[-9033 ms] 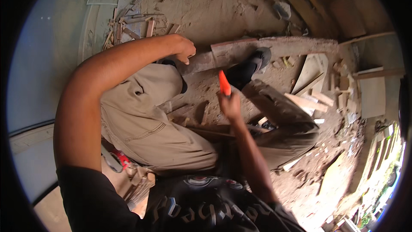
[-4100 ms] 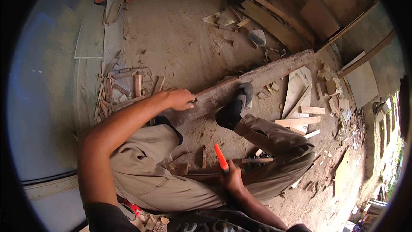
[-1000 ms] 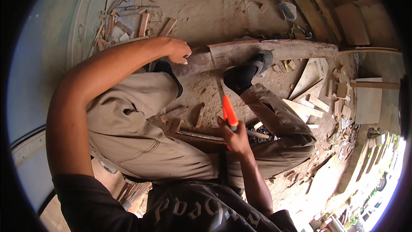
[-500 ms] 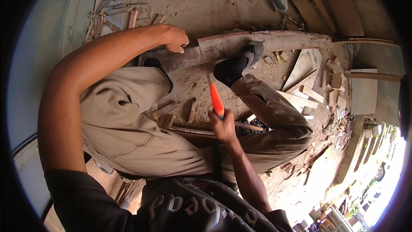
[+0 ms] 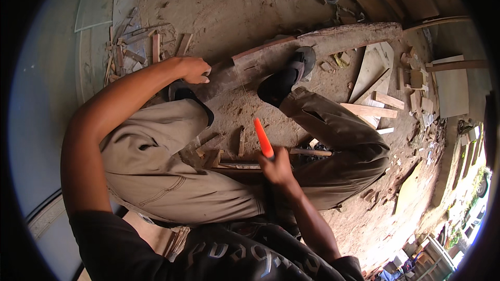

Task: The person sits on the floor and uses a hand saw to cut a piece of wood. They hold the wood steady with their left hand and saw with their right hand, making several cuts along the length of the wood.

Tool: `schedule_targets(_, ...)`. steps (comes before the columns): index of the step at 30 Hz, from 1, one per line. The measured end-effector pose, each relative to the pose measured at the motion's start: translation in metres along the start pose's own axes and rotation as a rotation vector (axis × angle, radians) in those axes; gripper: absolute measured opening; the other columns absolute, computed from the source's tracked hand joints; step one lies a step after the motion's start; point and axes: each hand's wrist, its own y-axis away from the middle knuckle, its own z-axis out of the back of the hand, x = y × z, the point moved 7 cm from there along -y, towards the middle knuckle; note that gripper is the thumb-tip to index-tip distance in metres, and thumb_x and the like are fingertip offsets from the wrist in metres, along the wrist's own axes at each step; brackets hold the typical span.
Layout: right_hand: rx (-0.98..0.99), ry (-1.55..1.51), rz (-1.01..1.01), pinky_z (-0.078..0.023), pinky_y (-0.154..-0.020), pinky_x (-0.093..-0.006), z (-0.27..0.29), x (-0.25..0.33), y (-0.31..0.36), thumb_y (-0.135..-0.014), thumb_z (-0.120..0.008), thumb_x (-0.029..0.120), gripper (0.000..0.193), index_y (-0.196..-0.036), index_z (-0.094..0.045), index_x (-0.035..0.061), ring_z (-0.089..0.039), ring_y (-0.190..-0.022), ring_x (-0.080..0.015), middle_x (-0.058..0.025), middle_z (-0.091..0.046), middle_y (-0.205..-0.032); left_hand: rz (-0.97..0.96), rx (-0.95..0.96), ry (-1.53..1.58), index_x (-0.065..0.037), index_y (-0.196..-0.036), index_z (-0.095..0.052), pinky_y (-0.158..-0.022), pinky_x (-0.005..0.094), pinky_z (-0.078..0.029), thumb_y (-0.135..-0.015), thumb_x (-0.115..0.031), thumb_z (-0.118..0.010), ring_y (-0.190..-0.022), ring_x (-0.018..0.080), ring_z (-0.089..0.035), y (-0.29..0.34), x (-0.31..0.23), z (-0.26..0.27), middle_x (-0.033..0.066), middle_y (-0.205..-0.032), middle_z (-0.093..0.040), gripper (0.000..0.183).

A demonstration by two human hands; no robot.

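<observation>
My right hand (image 5: 276, 165) is closed round the grip of a handsaw (image 5: 263, 138) with an orange handle, held in front of my lap. Its thin blade is seen nearly edge-on, reaching forward to a long wooden plank (image 5: 271, 57). A thin line crosses the plank where the blade meets it. On the plank's left part, my left hand (image 5: 196, 69) rests with curled fingers gripping it; the fingertips are partly hidden. My right foot (image 5: 278, 86), in a dark sock and sandal, bears on the plank right of the blade. My left foot (image 5: 183, 92) is beside the left hand.
Wood offcuts (image 5: 156, 47) lie at the far left, with more scraps (image 5: 383, 105) on the right. A stick (image 5: 311, 152) lies under my right leg. Boards (image 5: 452, 91) lean at the right edge, and a pale wall or panel (image 5: 47, 99) stands at the left.
My right hand has drawn the saw back toward my body. The left hand stays on the plank, and the whole view has shifted slightly.
</observation>
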Motion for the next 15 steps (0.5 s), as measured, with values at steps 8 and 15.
schedule_targets(8,-0.090,0.049,0.153,-0.045,-0.054,-0.0434,-0.021,0.002,-0.107,-0.079,-0.064,0.026,0.034,-0.071,-0.060,-0.0063,-0.060,-0.053,-0.0336,-0.0215,-0.056,-0.057,-0.046,0.168,-0.094,-0.001,-0.100,-0.062,-0.081,0.0467,-0.048,-0.086,-0.033,-0.063,-0.096,0.0388,-0.061,0.007,-0.040,-0.011,0.0219,-0.096,-0.065,0.035)
schedule_targets(15,0.009,0.031,-0.033,-0.051,-0.068,-0.0389,-0.017,-0.001,0.004,-0.077,-0.065,0.023,0.031,-0.084,-0.063,-0.0070,-0.070,-0.075,-0.0272,-0.0224,-0.062,-0.067,-0.037,-0.082,-0.015,0.001,-0.101,-0.060,-0.081,0.0477,-0.047,-0.086,-0.030,-0.062,-0.096,0.0397,-0.060,0.024,-0.049,0.026,0.0217,-0.098,-0.063,0.034)
